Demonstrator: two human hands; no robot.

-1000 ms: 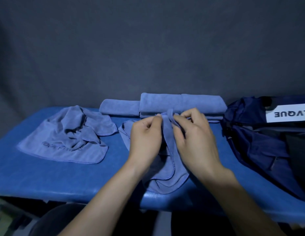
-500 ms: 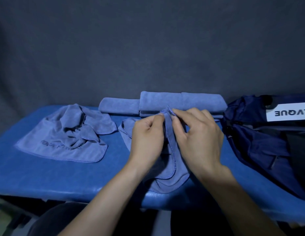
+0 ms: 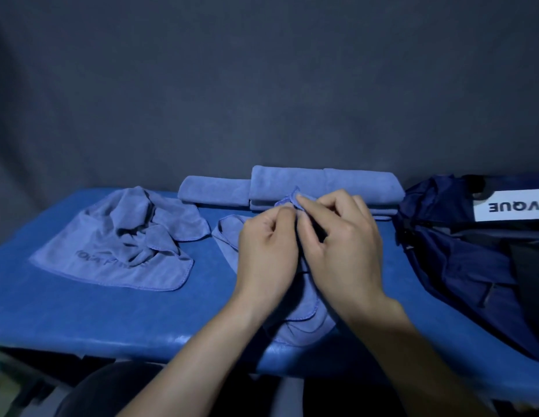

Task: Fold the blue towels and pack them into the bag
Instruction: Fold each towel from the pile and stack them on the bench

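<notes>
My left hand and right hand sat together, pinching one towel corner mid-desk. To fold cleanly, I judged the hemmed edges needed aligning first; bag lay right.

Before you, on the blue padded table: crumpled blue cloth towel at left; bunched blue towel at centre, under your left hand and right hand; folded blue towels behind it; dark navy fabric bag at right.
</notes>
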